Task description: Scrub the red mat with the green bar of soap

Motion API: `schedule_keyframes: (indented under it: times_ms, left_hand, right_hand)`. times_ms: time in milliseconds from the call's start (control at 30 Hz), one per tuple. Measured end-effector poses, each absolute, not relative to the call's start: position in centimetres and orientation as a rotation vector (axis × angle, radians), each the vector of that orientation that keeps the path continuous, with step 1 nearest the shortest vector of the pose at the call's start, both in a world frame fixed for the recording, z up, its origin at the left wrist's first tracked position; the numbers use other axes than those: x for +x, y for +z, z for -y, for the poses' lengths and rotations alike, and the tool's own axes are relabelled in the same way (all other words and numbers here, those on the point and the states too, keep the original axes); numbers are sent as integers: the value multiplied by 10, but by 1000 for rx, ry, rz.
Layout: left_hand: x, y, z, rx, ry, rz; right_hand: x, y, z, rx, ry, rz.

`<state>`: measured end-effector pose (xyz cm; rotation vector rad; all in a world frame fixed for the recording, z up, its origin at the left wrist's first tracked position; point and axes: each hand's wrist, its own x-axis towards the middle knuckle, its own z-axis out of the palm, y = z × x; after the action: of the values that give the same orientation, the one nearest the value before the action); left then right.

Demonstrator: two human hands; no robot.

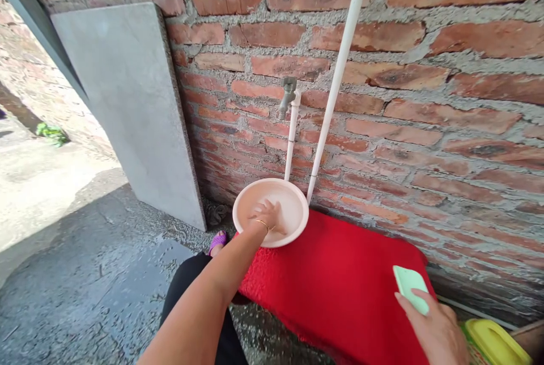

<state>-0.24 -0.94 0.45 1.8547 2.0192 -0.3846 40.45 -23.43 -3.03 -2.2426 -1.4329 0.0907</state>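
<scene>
My left hand (pixel 267 216) reaches down into a pale pink basin (pixel 301 228), its fingers spread over the inside. Whitish water seems to lie in the basin, though its depth is hard to make out. Held between the thumb and fingers of my right hand (pixel 437 319) is a pale green bar of soap (pixel 410 283), above the right end of a red cloth (pixel 340 280). This cloth is spread over a low raised surface, and the basin rests at its far left end.
A metal tap (pixel 288 96) on a white pipe (pixel 291 144) stands behind the basin. Another white pipe (pixel 340 70) slants up the brick wall (pixel 272 67). A grey slab (pixel 127 98) leans at left above wet ground (pixel 127 280). A yellow-lidded container (pixel 495 342) sits at lower right.
</scene>
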Motion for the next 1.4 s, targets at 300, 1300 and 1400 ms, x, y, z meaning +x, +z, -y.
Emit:
schedule_keyframes:
  times_ms: [300, 1300, 1400]
  left_hand:
    - [-2, 7, 10, 1836, -385, -2064]
    - [-4, -7, 6, 1915, -437, -2029]
    - [-4, -3, 7, 1908, -424, -2009]
  right_hand:
    - [192, -29, 210, -1888, 299, 2015]
    - [185, -9, 114, -2197, 384, 1940]
    - [210, -8, 113, -2275, 330, 1927]
